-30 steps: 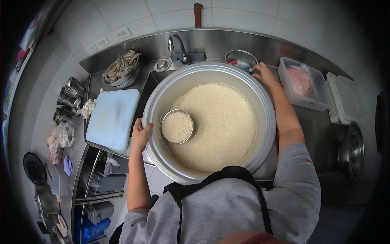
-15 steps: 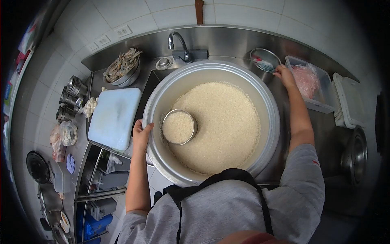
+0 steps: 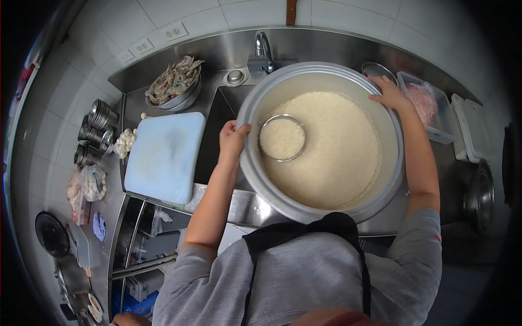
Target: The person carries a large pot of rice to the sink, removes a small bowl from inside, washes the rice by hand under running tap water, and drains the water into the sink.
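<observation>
Gripping the pot (image 3: 321, 77) by opposite edges, left hand (image 3: 231, 141) and right hand (image 3: 391, 95) half-curl, sink (image 3: 217, 117) opening leftward.

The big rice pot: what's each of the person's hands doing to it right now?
Left hand: closed, holding the pot by its left rim.
Right hand: closed over its far right rim.

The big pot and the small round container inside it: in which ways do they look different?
The pot is much larger than the container. The pot has a broad rim, the container a thin one. The left hand and right hand are on the pot; neither touches the container. Both are round and hold pale grains.
</observation>
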{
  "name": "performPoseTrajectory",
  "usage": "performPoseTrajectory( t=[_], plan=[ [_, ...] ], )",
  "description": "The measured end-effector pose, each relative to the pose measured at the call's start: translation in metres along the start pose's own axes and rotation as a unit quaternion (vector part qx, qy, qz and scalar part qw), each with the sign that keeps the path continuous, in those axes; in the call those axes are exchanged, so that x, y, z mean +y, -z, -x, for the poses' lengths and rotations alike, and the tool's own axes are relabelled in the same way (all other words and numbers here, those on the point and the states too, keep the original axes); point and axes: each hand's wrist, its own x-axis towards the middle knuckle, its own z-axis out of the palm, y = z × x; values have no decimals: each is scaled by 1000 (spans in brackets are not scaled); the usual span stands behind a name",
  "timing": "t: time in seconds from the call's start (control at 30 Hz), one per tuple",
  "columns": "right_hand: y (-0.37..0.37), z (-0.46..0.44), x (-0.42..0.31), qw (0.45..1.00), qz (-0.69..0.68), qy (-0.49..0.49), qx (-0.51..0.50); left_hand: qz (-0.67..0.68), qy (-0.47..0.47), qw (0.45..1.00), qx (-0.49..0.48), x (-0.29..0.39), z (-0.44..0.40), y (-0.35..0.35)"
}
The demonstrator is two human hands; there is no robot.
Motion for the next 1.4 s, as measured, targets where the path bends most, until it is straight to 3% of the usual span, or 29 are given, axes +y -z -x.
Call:
performPoseTrajectory(
  t=[0.07,0.13,0.23,0.5,0.57,0.6,0.67,0.73,0.8,0.83,0.87,1.0,1.07,1.1,1.13,1.2,1.23,1.3,1.33,1.4],
  plan=[
    [-23,1,5,999,-12,-34,-14,0,0,1000,-15,5,-18,-9],
    [-34,-2,16,994,14,-73,76,-26,-10,999,-43,10,-43,-22],
    [-36,1,24,979,92,-137,120,-18,-15,995,-95,10,-101,-45],
    [-29,-5,39,952,90,-269,113,-39,-67,985,-154,23,-175,-93],
    [-29,-6,40,948,81,-289,107,-115,-257,959,15,36,-173,-86],
    [-28,-7,40,946,72,-298,106,-117,-254,960,14,48,-165,-82],
    [-28,-9,36,944,61,-308,103,-155,-527,821,157,72,-139,-74],
    [-27,-9,32,942,76,-310,106,-221,-529,818,-50,66,-106,-86],
    [-31,-10,37,942,87,-303,112,-395,-493,737,-241,54,-85,-110],
    [-33,-9,37,944,100,-293,115,-534,-426,662,-309,49,-80,-123],
    [-35,-8,38,944,99,-295,114,-654,-347,564,-366,47,-78,-135],
    [-33,-6,41,951,73,-268,139,-644,-373,510,-431,27,-91,-167],
    [-36,-5,45,954,51,-258,141,-634,-379,575,-353,19,-94,-173],
    [-34,-4,43,956,52,-250,147,-599,-371,633,-322,22,-98,-172],
    [-33,-4,42,957,55,-241,155,-600,-372,630,-324,23,-106,-171],
    [-32,-5,43,956,50,-245,155,-455,-346,779,-258,25,-118,-170],
    [-33,-6,44,956,45,-247,155,-456,-347,777,-261,26,-123,-172],
    [-33,-6,44,956,44,-244,157,-278,-165,913,-249,28,-129,-176],
    [-33,-6,44,957,43,-239,159,-279,-164,913,-250,30,-131,-180],
    [-32,-7,40,955,55,-244,161,-26,35,976,-213,33,-135,-190]
  ],
)
